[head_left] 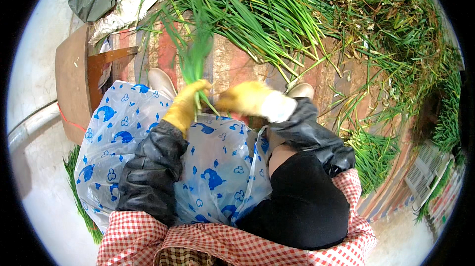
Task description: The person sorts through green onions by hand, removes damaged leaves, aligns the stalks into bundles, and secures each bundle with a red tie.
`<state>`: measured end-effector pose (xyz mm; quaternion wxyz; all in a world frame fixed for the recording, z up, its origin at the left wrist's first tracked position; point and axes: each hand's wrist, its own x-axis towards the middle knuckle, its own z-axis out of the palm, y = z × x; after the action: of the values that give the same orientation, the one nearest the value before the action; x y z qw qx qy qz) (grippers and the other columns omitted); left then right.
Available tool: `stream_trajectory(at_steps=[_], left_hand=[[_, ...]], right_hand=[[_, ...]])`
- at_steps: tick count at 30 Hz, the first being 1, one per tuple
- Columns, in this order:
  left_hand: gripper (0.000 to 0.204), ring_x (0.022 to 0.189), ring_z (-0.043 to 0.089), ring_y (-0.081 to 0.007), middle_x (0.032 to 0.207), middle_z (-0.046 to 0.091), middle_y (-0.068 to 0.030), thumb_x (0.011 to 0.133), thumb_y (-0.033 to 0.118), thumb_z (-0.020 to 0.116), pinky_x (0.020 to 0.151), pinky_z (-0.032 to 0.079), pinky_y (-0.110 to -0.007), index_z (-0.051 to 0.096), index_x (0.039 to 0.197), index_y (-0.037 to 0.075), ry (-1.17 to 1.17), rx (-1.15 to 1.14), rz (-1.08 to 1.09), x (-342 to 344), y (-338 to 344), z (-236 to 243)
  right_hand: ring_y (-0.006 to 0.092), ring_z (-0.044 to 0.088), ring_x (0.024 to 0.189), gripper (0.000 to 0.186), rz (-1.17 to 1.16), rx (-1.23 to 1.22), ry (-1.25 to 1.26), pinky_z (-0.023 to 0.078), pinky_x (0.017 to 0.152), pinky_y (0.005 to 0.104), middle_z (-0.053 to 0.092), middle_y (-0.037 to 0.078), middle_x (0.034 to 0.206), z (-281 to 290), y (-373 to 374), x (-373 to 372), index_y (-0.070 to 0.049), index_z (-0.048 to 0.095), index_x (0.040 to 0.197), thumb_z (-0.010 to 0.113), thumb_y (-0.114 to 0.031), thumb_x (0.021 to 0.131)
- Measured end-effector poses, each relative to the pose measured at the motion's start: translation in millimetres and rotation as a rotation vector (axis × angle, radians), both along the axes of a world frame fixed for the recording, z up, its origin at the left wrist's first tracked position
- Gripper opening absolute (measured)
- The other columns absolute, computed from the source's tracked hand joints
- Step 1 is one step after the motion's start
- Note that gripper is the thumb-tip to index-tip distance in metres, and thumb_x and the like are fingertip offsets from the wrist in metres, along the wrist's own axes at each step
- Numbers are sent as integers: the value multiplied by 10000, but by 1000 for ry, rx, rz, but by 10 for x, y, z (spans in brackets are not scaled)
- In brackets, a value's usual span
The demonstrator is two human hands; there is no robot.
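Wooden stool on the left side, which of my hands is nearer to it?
Left. Your left hand, gripping green stalks, is to the right of the stool; your right hand is farther right, beyond the left one.

The yellow-gloved left hand (188,102) is clenched at the end of a left forearm (152,169) angled toward 1 o'clock, while the blurred right hand (246,98) points to 9 o'clock, its right forearm (316,135) slanting back toward 4.

Leafy stalks (269,16) lie ahead on the sheet (236,57)
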<state>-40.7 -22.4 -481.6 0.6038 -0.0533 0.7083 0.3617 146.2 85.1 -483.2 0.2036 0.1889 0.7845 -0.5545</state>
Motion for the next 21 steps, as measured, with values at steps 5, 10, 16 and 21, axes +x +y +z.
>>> stream_trajectory(at_steps=[5,10,16,21], left_hand=[[217,553,551,-128,778,621,-68,826,202,680,493,443,-268,589,956,53,576,537,378,-91,408,211],[235,435,405,-85,579,481,56,822,222,696,473,382,-260,619,1005,96,106,302,354,105,225,174],[297,471,345,-81,537,362,81,839,250,653,489,298,-243,609,1067,65,-87,151,248,400,209,552],[354,896,615,-211,1031,640,-75,907,295,531,767,504,-324,564,1148,39,-337,231,94,875,292,640]], right_hand=[[311,647,735,318,-591,807,-352,495,639,418,661,127,776,-491,557,1026,-82,619,829,628,-398,791],[310,637,777,248,-372,944,-296,498,668,417,655,113,803,-1151,521,1290,-85,630,855,648,-319,775],[128,558,662,240,-961,-436,144,437,592,278,586,2,705,261,452,1072,-51,627,800,605,-290,811],[277,616,637,261,-674,340,199,479,591,359,635,122,740,189,-42,529,-72,608,878,597,-330,836]])
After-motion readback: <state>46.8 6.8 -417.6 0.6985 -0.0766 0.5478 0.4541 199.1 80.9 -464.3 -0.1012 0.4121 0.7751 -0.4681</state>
